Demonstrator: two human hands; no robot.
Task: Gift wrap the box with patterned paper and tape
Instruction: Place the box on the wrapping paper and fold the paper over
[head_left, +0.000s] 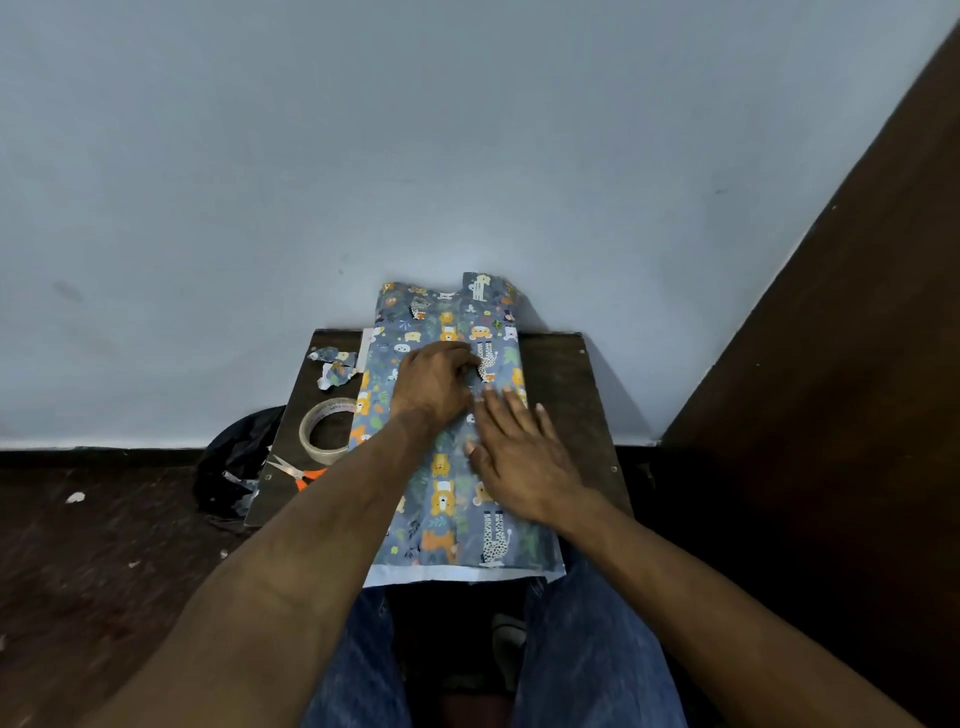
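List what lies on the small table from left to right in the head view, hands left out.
Orange-handled scissors → paper scraps and tape roll → wrapped box in patterned paper → bare table.

Box hidden under patterned paper

A single wide-angle camera worn on the person's head looks forward and steeply down onto a small dark table set against a pale wall. It sits close, with both forearms reaching in from the bottom edge.
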